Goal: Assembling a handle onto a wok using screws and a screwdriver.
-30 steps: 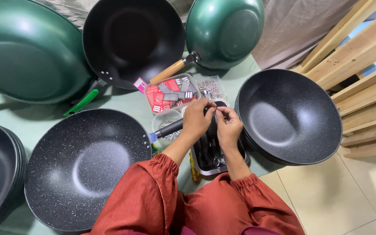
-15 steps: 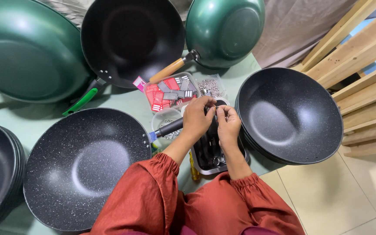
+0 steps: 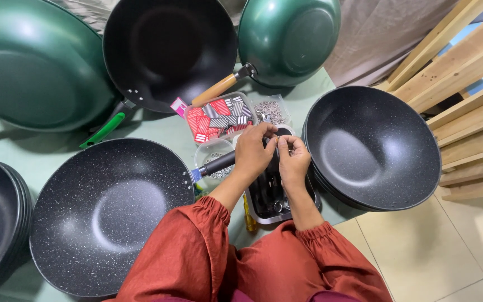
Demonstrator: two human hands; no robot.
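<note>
Your hands meet in a tight pocket at the middle of the table [image 3: 157, 131]. The speckled pan [image 3: 104, 215] sits just to your left, its rim close under your left forearm, and the stack of dark pans [image 3: 373, 148] on your right comes almost up to your right wrist. The only open room is toward you, over your lap, and a narrow strip of pale green tabletop between the pans.

Your left hand [image 3: 254, 152] is curled, thumb and fingertips pinched on something small that is too tiny to make out. Your right hand [image 3: 293, 158] faces it, fingers bent in narrow, touching or nearly touching the same small piece; whether it grips, you cannot tell. A black handle with a blue tip [image 3: 214, 165] pokes out from under your left hand. Directly below your hands lies a metal tray [image 3: 261, 210] of dark parts. Just beyond your fingers are a clear tub of red and grey pieces [image 3: 219, 116], a small round cup of silvery bits [image 3: 211, 152], and a bag of screws [image 3: 269, 109].

Farther back, two green pans [image 3: 29, 61] and a black pan [image 3: 169, 50] lean in a row. Wooden slats [image 3: 465, 61] stand at the right over a tiled floor [image 3: 448, 251].
</note>
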